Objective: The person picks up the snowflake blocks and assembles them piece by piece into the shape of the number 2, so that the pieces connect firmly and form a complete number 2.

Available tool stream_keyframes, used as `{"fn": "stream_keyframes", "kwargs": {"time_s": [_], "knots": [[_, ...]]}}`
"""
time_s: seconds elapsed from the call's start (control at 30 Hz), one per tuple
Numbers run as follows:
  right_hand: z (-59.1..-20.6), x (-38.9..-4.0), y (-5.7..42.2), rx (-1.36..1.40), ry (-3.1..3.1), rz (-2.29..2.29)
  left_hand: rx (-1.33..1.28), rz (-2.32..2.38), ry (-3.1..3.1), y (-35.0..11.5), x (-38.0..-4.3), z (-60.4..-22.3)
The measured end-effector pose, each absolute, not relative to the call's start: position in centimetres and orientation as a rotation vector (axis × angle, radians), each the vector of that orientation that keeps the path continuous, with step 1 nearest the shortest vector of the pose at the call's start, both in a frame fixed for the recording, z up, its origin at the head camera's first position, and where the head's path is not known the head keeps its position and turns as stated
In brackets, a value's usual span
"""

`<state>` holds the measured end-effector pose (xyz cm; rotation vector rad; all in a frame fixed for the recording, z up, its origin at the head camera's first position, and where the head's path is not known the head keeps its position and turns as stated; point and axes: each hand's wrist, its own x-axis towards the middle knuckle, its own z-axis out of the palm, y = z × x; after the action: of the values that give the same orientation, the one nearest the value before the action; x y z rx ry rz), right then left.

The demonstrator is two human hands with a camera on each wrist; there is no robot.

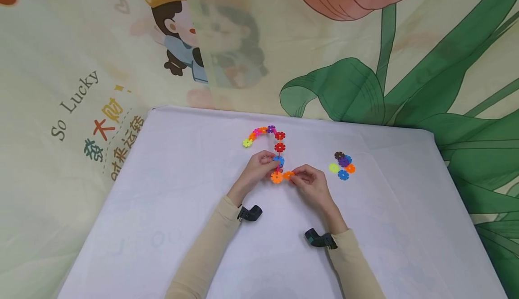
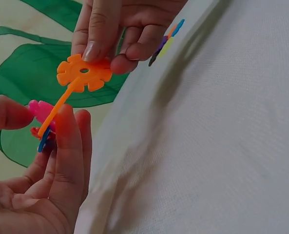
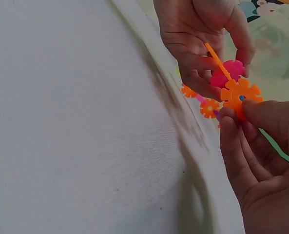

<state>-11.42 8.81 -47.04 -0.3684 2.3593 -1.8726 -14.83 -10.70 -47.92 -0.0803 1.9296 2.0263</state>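
A curved chain of notched plastic snowflake discs stands over the table, with a yellow disc (image 1: pixel 247 142) at its far-left end and two red discs (image 1: pixel 279 147) further along. My left hand (image 1: pixel 259 167) pinches a pink disc (image 2: pixel 39 111) of this chain between thumb and finger, close to a blue disc (image 1: pixel 278 160). At the near end an orange disc (image 1: pixel 276 177) is seen edge-on in both wrist views. My right hand (image 1: pixel 313 184) pinches another orange disc (image 3: pixel 241 92) by its rim, its slots meeting the first orange one; how deep they fit I cannot tell.
Several loose discs lie in a small group to the right, among them a purple disc (image 1: pixel 344 161), a brown disc (image 1: pixel 339 155) and a yellow-green disc (image 1: pixel 334 168). A white cloth (image 1: pixel 194 155) covers the table. Behind it hangs a printed curtain (image 1: pixel 251 96).
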Motion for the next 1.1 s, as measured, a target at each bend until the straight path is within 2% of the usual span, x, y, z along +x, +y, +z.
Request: {"fn": "stream_keyframes", "kwargs": {"time_s": [0.83, 1.1], "knots": [[-47.8, -11.8, 6.9, -0.441, 2.295, -1.983, -0.123, 2.067, 2.029, -10.4, -14.7, -47.7], [-46.6, -11.3, 6.2, -0.433, 2.286, -2.009, -0.183, 2.112, 2.061, -9.8, -14.4, -47.7]]}}
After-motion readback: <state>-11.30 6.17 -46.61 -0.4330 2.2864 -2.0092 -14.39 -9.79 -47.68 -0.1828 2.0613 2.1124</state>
